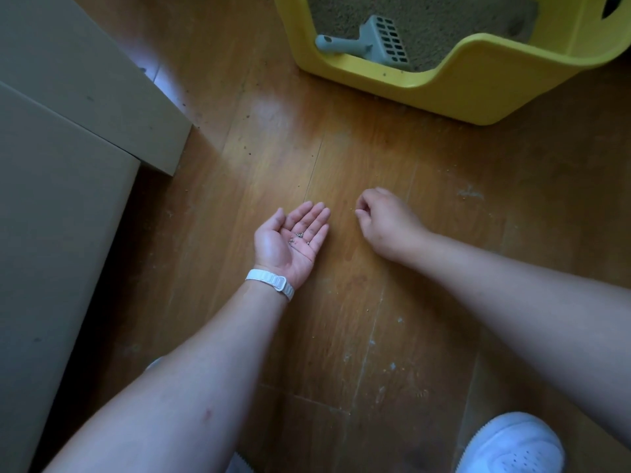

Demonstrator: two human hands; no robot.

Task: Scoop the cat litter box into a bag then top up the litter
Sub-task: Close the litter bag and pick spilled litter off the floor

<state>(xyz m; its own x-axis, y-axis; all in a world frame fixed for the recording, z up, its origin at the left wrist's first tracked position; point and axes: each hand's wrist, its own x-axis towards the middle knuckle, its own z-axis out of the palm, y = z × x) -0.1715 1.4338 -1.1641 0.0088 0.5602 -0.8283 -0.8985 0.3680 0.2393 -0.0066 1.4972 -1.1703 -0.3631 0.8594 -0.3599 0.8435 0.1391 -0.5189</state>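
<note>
Grains (299, 237) of stray litter lie in the left hand (290, 244), spread palm-up low over the floor (341, 319). Just right of it, the right hand (382, 220) curls knuckles-up, thumb and forefinger drawn together; whether they pinch a grain cannot be told. Such grains look light, hard and apt to roll, best nipped singly. Far right, the scoop (375, 39) lies in the yellow box (444, 93), handle leftward.

Wooden floor (341, 148) under yellow litter box (444, 93), beige boxes (68, 199), white shoe (512, 445), scattered litter grains (250, 153)
</note>
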